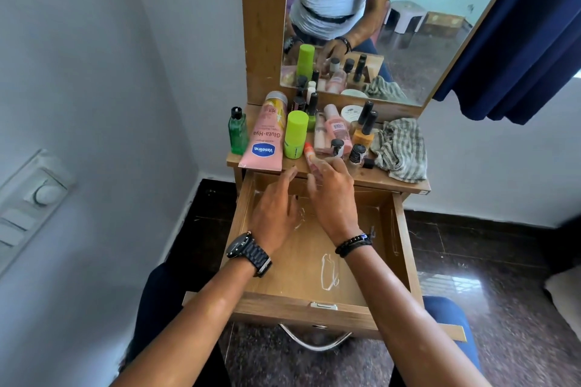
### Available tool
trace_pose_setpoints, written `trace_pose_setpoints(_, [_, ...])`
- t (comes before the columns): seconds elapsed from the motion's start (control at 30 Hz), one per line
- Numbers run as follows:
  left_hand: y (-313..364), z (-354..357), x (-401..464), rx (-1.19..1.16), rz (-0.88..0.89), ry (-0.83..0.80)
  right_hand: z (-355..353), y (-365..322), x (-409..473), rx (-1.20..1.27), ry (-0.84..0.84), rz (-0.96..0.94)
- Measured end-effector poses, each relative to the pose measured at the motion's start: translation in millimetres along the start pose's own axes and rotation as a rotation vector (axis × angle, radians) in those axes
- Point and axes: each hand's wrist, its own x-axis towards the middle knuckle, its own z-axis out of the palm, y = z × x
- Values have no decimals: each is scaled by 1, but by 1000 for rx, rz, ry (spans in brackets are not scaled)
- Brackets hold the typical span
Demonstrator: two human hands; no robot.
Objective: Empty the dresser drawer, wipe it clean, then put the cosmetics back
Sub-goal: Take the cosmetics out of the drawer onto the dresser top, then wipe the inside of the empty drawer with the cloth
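- right hand fingers curl round small orange tube at table front edge
- left hand fingers spread, holding nothing, over open drawer
- drawer floor bare, white smears
- cosmetics crowd table; striped cloth at right edge

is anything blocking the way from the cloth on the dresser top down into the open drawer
Both hands do: the left hand and right hand hover over the drawer. The cloth itself lies uncovered at the top's right end, and nothing visible lies in the drawer.
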Motion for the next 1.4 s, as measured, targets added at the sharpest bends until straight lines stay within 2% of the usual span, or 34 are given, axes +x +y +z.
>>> trace_pose_setpoints(0.2, [-2, 4, -2, 5, -17, -4, 12, 10, 1, 67, 123, -2])
trace_pose_setpoints(0.43, [0, 2, -4, 29, -13, -33, 1, 17, -5, 125, 131, -4])
trace_pose_setpoints(0.67, [45, 11, -6, -85, 90, -98, -64, 58, -25, 231, 229, 127])
trace_pose_setpoints(0.87, [107, 44, 17, -144, 242, -209, -106, 104, 1, 178, 316, 246])
trace_pose_setpoints(0.97, [129, 58, 34, -126, 266, -254, -109, 127, 23, 175, 297, 393])
trace_pose_setpoints(1.07, [143, 68, 50, -87, 233, -307, -107, 144, 45, 220, 192, 593])
trace_pose_setpoints(1.17, [150, 76, 60, -31, 135, -442, -100, 148, 53, 241, 126, 649])
trace_pose_setpoints(1.27, [152, 82, 64, 25, 55, -560, -96, 147, 52, 246, 222, 642])
trace_pose_setpoints(1.4, [152, 83, 63, 8, 58, -569, -103, 143, 48, 337, 318, 624])
